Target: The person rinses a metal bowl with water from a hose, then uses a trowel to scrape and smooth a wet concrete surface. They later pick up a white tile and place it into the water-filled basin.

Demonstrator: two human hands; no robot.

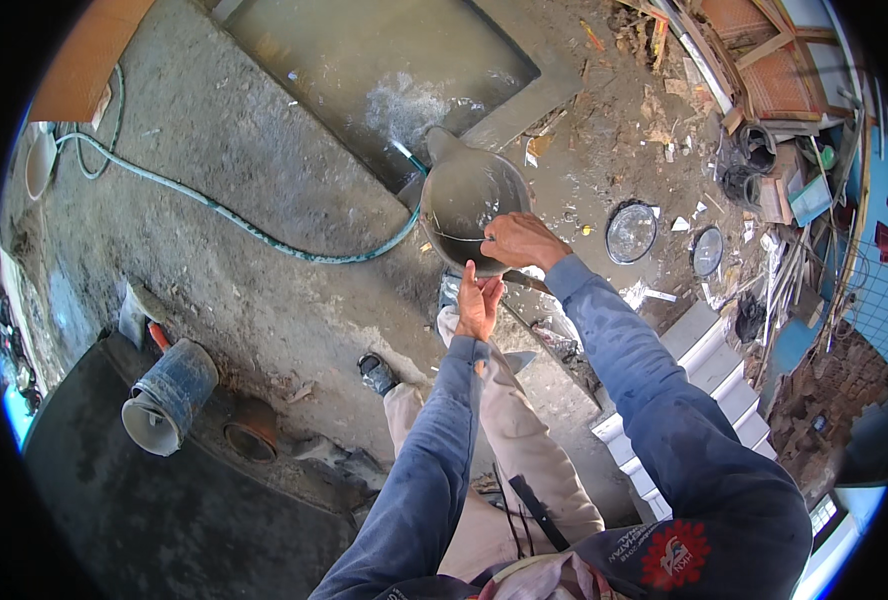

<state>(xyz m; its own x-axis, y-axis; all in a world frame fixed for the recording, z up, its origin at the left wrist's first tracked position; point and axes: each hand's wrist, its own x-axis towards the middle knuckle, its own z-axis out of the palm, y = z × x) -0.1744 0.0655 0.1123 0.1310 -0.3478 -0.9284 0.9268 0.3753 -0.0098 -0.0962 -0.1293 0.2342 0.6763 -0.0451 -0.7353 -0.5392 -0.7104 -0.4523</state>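
A grey, mud-coated bucket (472,195) is held out over the near corner of a sunken basin (364,60) of murky water. A tongue of grey, watery stuff (444,142) reaches from its far rim toward the basin; it looks like pouring. My right hand (524,241) is closed round the bucket's thin wire handle, at the right of the opening. My left hand (479,308) grips the near rim, thumb pointing up; some of its fingers are hidden. Just left of the bucket, a green hose (294,250) sprays water into the basin.
Left stand a bluish, cement-stained bucket (169,395) and a brown round pot (251,430) beside a dark surface (184,500). Two round clear-looking lids (631,232) lie on the right among debris. White stepped panels (709,370) lie near my right arm, with scrap wood (764,60) beyond.
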